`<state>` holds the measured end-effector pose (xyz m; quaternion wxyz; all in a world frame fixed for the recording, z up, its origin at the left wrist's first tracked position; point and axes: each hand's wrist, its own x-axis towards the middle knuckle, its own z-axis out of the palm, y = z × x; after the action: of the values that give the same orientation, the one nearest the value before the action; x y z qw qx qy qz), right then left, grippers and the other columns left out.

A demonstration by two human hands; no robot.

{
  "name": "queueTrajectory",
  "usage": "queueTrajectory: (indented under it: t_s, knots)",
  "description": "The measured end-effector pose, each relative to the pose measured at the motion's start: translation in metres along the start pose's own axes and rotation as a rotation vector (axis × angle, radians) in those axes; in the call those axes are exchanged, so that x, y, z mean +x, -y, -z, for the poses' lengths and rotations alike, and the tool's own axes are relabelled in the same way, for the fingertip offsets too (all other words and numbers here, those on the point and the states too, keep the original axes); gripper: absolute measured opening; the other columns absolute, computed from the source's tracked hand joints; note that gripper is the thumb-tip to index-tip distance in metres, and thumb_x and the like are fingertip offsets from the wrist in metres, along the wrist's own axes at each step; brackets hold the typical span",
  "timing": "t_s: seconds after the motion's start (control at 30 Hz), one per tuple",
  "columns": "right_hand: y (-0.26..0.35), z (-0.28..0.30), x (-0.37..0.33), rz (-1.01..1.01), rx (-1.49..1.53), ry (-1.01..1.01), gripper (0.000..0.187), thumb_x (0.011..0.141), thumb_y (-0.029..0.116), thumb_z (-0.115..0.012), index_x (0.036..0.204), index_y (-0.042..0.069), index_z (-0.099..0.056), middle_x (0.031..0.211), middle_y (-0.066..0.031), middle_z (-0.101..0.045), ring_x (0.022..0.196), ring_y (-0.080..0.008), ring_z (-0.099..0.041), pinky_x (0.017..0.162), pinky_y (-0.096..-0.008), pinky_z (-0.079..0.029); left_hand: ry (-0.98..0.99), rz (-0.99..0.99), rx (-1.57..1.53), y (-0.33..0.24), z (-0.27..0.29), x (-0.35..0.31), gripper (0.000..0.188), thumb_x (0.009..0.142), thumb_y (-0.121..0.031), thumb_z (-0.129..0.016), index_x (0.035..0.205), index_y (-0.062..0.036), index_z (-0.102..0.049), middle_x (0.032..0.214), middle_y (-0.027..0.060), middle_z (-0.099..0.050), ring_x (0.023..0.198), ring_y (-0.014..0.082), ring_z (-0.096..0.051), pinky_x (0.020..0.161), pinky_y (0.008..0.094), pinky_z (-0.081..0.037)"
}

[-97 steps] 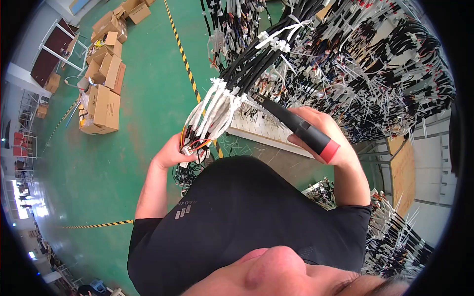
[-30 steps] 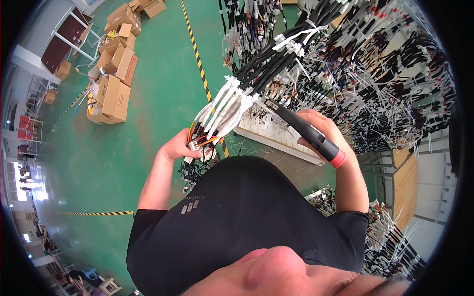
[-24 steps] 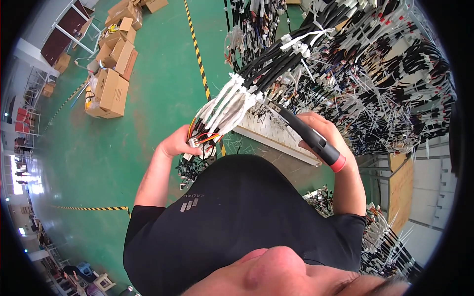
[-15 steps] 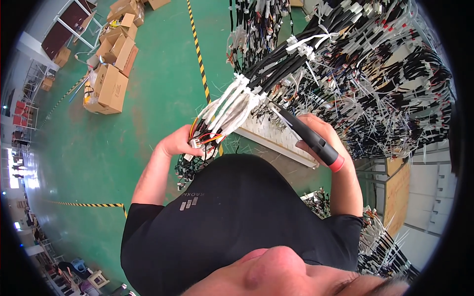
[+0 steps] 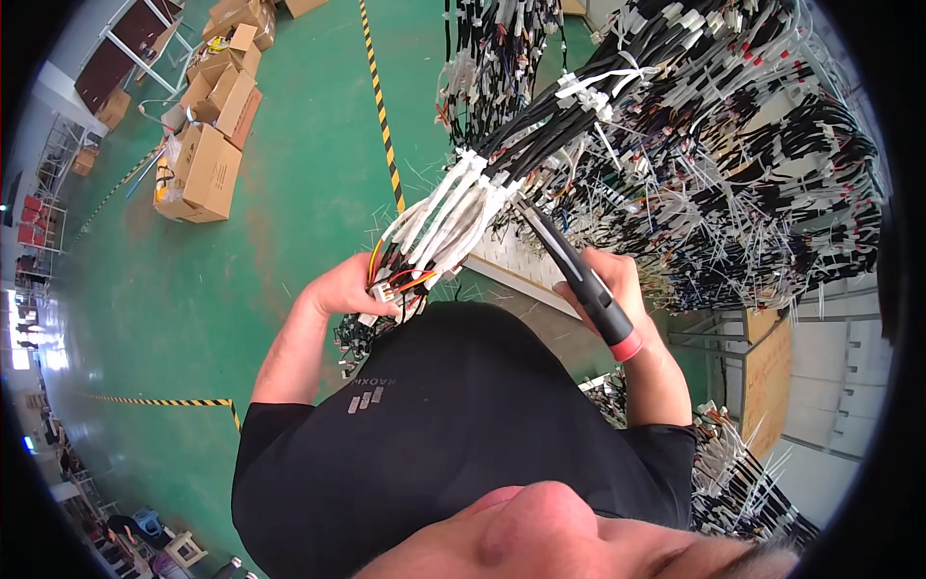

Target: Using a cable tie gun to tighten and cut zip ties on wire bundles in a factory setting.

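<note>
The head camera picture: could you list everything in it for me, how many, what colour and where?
Cable bundle: one, black and white, centre
Hand tool: one, black with red end, right of centre
Other cables: too many to count, mostly black and white, upper and lower right
Board: one, white, just left of the tool
Cardboard boxes: several, brown, upper left
Floor: one, green, mostly left
Striped tape: several stretches, yellow and black, on the floor
Wooden panel: one, tan, right
Small items: several, red, far left, unidentifiable
Stool-like frame: one, pale, lower left
Shirt: one, black, lower centre
Left hand: one, bare, gripping the bundle
Right hand: one, bare, gripping the tool
</note>
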<state>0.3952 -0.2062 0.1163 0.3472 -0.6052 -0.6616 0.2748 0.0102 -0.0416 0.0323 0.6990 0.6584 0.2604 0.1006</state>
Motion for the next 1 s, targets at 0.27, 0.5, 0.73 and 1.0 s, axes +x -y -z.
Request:
queueTrajectory:
  t_s: [0.27,0.5,0.73,1.0]
  knots:
    - [-0.013,0.011,0.013,0.216,-0.074,0.083,0.043,0.084,0.013,-0.078,0.123,0.001,-0.064,0.119,-0.0173,-0.066,0.111,-0.0369,-0.065,0.097,-0.0422,-0.053,-0.021,-0.006,-0.041,0.003,0.005,0.001,0.062,0.073,-0.012,-0.092,0.129,0.0004,-0.068,0.117,0.0027,-0.075,0.106,0.0108,-0.065,0.101,0.0314,-0.052]
    - [-0.018,0.000,0.005,0.137,-0.085,-0.042,0.029,0.079,0.015,-0.086,0.078,0.006,-0.059,0.066,-0.0086,-0.051,0.058,-0.0312,-0.052,0.058,-0.0397,-0.044,-0.025,-0.020,-0.009,0.006,0.003,0.000,0.063,0.073,-0.013,-0.092,0.130,-0.0006,-0.068,0.117,0.0027,-0.075,0.106,0.0113,-0.065,0.102,0.0313,-0.051]
    - [-0.020,0.013,0.013,0.352,-0.273,-0.067,0.038,0.083,0.007,-0.071,0.119,0.002,-0.063,0.122,-0.0149,-0.064,0.121,-0.0362,-0.063,0.115,-0.0526,-0.042,0.004,-0.066,-0.103,0.005,0.012,0.002,0.068,0.073,-0.011,-0.091,0.134,0.0009,-0.065,0.124,0.0050,-0.074,0.113,0.0126,-0.065,0.107,0.0324,-0.049]
    - [-0.023,0.016,0.001,0.003,-0.035,-0.017,0.052,0.085,0.011,-0.079,0.134,0.004,-0.064,0.131,-0.0154,-0.067,0.126,-0.0364,-0.063,0.109,-0.0410,-0.048,0.053,-0.020,-0.071,0.017,0.028,0.009,0.081,0.071,-0.019,-0.095,0.141,0.0025,-0.060,0.132,0.0079,-0.071,0.120,0.0159,-0.063,0.110,0.0345,-0.046]
